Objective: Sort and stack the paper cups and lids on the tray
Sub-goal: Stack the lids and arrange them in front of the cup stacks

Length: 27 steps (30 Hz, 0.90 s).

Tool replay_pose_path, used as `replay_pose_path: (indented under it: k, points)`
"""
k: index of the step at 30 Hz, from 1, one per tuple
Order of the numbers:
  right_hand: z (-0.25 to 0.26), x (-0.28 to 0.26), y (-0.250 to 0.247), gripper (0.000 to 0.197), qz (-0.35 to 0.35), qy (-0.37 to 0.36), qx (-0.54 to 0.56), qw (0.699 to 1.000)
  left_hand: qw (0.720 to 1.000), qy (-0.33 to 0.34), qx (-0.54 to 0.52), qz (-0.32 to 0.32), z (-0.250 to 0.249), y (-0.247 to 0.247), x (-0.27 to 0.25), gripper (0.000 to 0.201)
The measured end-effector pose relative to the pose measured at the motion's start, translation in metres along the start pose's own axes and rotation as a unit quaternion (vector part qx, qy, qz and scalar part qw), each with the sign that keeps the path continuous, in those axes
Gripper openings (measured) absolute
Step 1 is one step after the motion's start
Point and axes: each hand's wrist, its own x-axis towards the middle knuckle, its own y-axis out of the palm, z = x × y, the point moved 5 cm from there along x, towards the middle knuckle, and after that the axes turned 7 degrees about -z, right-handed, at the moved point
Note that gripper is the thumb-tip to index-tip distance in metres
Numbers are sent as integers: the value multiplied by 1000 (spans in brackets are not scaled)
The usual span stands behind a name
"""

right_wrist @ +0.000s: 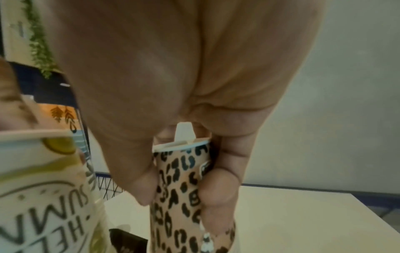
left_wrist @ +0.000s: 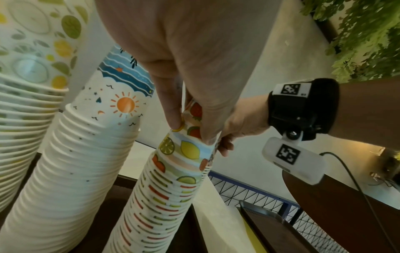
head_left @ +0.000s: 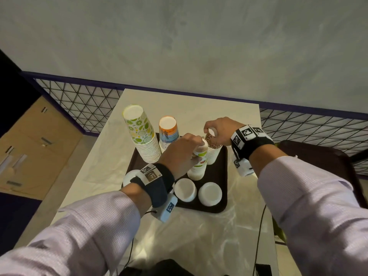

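Observation:
A dark brown tray (head_left: pixel 222 176) on the pale table carries upside-down stacks of paper cups. My left hand (head_left: pixel 184 149) grips the top cup of the fruit-print stack (head_left: pixel 199 164), its fingertips (left_wrist: pixel 174 119) pinching that cup (left_wrist: pixel 190 147). My right hand (head_left: pixel 219 130) holds the top leopard-print cup (head_left: pixel 212 141) of the stack behind it, thumb and fingers curled round its sides (right_wrist: pixel 179 179). A lime-print stack (head_left: pixel 143 136) and a sun-and-sea stack (head_left: pixel 168 130) stand at the tray's far left. Two piles of white lids (head_left: pixel 185 189) (head_left: pixel 210 193) lie at the tray's near edge.
Another white lid (head_left: pixel 129 177) shows past my left wrist at the tray's left edge. A second dark tray (head_left: pixel 318 156) sits off to the right. A wire-mesh railing (head_left: pixel 83 100) runs behind the table, with cardboard boxes (head_left: pixel 29 146) to the left. A cable (head_left: pixel 258 236) hangs at the table's near right.

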Motion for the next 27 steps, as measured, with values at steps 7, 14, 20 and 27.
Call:
replay_pose_path:
  k: [7, 14, 20, 27]
  points:
    - [-12, -28, 14, 34, 7, 43, 12, 999, 999, 5, 10, -50, 1, 0, 13, 40]
    - [-17, -37, 37, 45, -23, 96, 54, 994, 995, 21, 49, -87, 2, 4, 22, 44]
    - [-9, -49, 52, 46, -122, 103, 65, 985, 994, 27, 46, -95, 1, -1, 23, 43]
    - [0, -51, 40, 86, -144, 115, 12, 983, 981, 22, 57, -182, -6, -55, 16, 54]
